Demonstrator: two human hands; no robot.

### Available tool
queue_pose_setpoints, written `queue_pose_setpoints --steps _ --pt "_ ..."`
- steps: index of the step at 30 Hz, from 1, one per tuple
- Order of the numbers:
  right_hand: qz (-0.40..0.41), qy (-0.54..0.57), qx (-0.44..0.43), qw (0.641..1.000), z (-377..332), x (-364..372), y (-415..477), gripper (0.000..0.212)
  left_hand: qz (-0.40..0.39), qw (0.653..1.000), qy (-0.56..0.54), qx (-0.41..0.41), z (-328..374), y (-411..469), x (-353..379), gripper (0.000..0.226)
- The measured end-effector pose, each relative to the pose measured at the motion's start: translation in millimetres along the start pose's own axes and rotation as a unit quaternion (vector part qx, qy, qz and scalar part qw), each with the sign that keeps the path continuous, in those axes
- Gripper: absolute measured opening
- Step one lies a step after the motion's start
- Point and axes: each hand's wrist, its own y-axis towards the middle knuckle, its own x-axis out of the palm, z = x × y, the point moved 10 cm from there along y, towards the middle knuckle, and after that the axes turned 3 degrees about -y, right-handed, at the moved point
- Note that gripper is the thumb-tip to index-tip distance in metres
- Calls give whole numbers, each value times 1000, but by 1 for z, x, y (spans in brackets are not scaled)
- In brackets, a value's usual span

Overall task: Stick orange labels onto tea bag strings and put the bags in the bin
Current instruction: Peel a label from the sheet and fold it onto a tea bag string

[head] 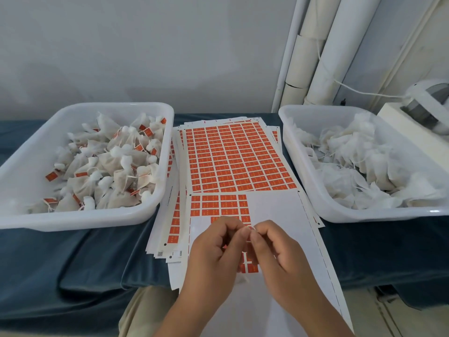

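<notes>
So, both hands are at bottom centre, fingers curled. The left hand (216,244) and right hand (277,249) meet fingertip to fingertip, pinching a small white string end (252,229) between them. An orange trace shows at the pinch, probably a label being folded round the string, but it's too small to confirm. The bag itself is mostly hidden under the hands; the pale scrap (243,279) below them may be it.

The hands work right over the stack of white sheets of orange rectangular stickers (238,156) at mid-frame. The top sheet's near rows are already peeled to bare backing (274,207), so the next label is a short reach.

The layout reads as a flow line:
- **Right:** the white plastic tub (340,108) holds plain white mesh tea bags (364,166), which I take as the supply.
- **Left:** the matching white tub (121,104) holds bags with orange tags (109,164). That is the output bin, and it's fairly full.

Everything sits on a dark blue cloth (73,251). Step in hand, as I judge it: sealing the label, with the drop to the left tub not yet done.
</notes>
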Motion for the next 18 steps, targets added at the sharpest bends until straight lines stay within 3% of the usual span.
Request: queue_pose_setpoints --steps 7,10,18 --pt "76 26 9 997 -4 -26 3 27 -47 996 -7 -71 -14 4 1 16" --pt "65 68 31 995 0 -26 5 18 -63 995 11 -76 -13 4 0 8" --pt "94 113 65 987 16 -37 5 29 -118 986 96 -66 -16 1 3 9"
